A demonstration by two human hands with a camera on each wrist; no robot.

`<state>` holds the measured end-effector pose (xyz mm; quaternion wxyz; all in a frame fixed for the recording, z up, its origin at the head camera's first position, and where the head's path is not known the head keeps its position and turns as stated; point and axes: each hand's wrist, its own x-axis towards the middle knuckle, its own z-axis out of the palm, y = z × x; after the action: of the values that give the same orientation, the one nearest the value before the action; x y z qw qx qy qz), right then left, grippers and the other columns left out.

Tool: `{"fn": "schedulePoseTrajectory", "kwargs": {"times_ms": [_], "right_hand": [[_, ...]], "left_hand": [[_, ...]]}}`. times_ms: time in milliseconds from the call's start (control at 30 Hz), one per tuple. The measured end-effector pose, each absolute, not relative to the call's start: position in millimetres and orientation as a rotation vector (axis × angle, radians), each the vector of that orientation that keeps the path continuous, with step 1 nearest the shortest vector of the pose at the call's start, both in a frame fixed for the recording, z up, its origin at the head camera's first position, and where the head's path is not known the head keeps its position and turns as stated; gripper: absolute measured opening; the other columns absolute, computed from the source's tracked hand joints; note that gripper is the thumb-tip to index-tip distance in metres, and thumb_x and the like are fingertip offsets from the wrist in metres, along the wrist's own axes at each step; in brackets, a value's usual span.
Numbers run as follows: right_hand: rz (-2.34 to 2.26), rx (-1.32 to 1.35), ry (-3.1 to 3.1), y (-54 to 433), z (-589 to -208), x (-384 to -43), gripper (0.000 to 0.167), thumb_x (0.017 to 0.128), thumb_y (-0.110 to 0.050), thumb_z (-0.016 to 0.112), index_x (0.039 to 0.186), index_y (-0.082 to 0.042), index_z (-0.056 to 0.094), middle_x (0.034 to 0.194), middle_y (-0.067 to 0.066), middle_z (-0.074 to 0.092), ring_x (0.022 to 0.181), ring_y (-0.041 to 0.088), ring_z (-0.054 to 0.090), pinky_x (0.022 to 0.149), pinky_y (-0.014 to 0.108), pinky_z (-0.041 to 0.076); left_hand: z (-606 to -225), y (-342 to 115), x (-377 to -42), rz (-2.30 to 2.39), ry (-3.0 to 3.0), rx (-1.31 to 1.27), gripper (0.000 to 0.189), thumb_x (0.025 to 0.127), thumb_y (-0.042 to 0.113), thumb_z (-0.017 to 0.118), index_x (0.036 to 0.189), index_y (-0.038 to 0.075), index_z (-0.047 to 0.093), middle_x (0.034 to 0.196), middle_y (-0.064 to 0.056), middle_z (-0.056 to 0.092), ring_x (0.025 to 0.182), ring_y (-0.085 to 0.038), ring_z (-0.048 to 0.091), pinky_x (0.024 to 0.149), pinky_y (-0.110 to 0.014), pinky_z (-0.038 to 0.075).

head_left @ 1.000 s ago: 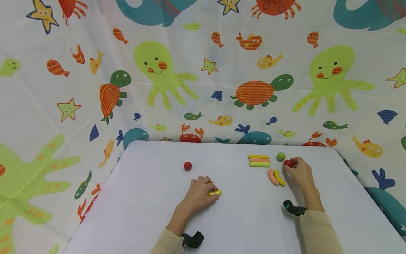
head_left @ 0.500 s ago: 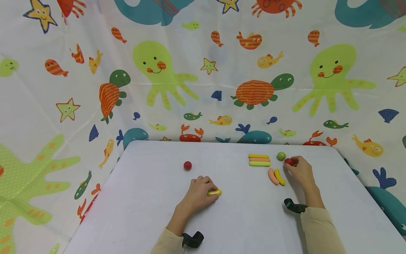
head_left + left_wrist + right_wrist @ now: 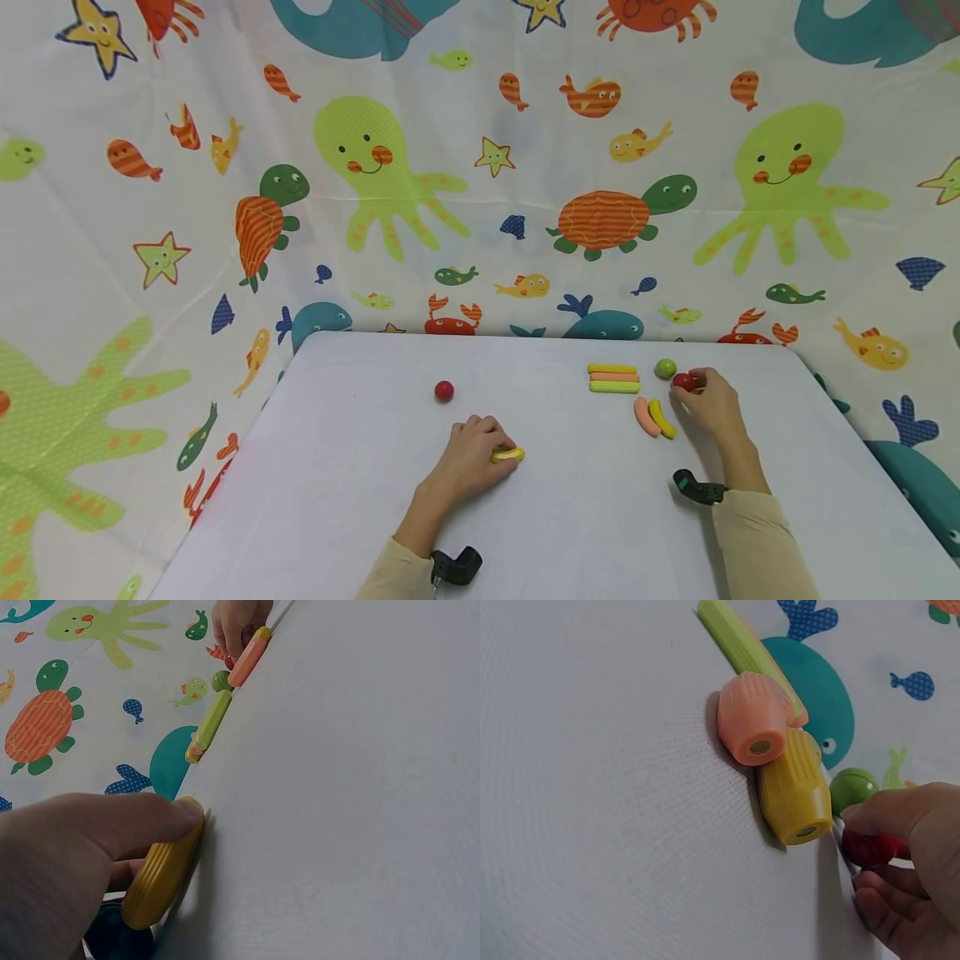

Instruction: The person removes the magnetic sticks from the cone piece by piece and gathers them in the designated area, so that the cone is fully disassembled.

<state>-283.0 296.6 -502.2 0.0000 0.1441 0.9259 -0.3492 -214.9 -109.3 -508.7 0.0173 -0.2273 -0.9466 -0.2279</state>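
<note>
My left hand (image 3: 471, 452) pinches a yellow curved magnetic stick (image 3: 508, 455) low at the middle of the table. In the left wrist view the thumb lies along the upper end of this ribbed stick (image 3: 163, 877). At the right, my right hand (image 3: 711, 404) holds a red ball (image 3: 682, 382) between thumb and fingers. A green ball (image 3: 665, 368) lies just beyond it; the right wrist view shows the thumb overlapping both balls, and whether they touch I cannot tell. Near that hand lie a salmon curved stick (image 3: 646, 417) and a yellow curved stick (image 3: 662, 419), side by side, with metal discs in their ends.
Left of these, a yellow straight stick (image 3: 611, 369), a salmon one (image 3: 614, 378) and a light green one (image 3: 614, 387) lie in a stack of rows. Another red ball (image 3: 444, 392) sits alone at the left. The white table (image 3: 315, 467) ends at a printed cloth (image 3: 450, 208).
My right hand has shifted very slightly away from me with the red ball. My left hand and the yellow curved stick stay in place.
</note>
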Motion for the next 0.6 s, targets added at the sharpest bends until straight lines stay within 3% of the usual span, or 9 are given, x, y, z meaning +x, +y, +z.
{"fn": "schedulePoseTrajectory", "kwargs": {"times_ms": [600], "right_hand": [[-1.068,0.432,2.902,299.2,-501.6,-284.2,0.067,0.095,-0.027,0.064,0.143,0.011,0.036,0.136,0.035,0.048,0.120,0.047,0.050,0.099,0.054,0.050]], "left_hand": [[-508.7,-109.2,-214.0,-0.697,-2.945,-0.711,0.021,0.089,0.036,0.071,0.103,0.021,0.078,0.100,0.006,0.063,0.096,-0.012,0.051,0.084,-0.036,0.038]]}}
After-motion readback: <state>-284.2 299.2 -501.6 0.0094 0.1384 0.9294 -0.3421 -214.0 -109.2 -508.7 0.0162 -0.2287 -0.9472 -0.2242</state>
